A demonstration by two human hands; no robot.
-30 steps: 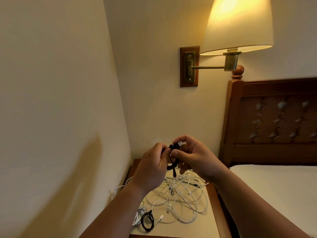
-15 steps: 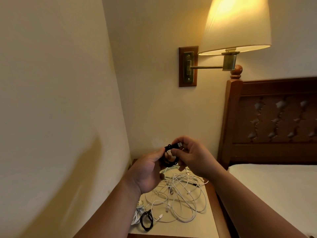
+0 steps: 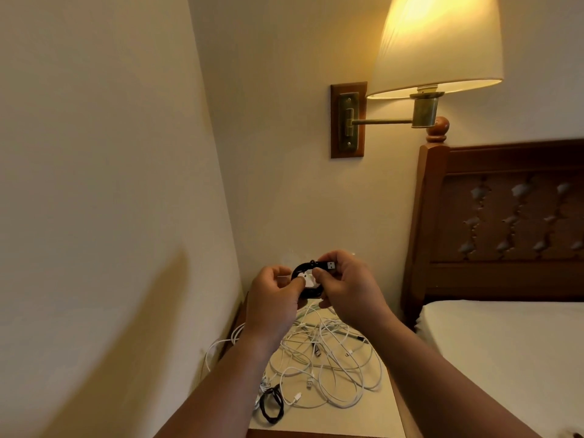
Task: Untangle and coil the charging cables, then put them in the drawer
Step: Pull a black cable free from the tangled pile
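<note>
Above the nightstand, head view: left hand and right hand both pinch a small black cable coil, USB plug protruding rightward. Tangled white cables and a second black coil lie on the tabletop below.

One black cable, coiled small with its USB plug pointing right, is held between the left hand and right hand. White cables lie tangled on the surface, with a second black coil at their near-left edge.

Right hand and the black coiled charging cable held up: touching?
Touching. The head view shows the right hand pinching the black coiled charging cable just behind its silver USB plug, thumb pressed against the coil.
</note>
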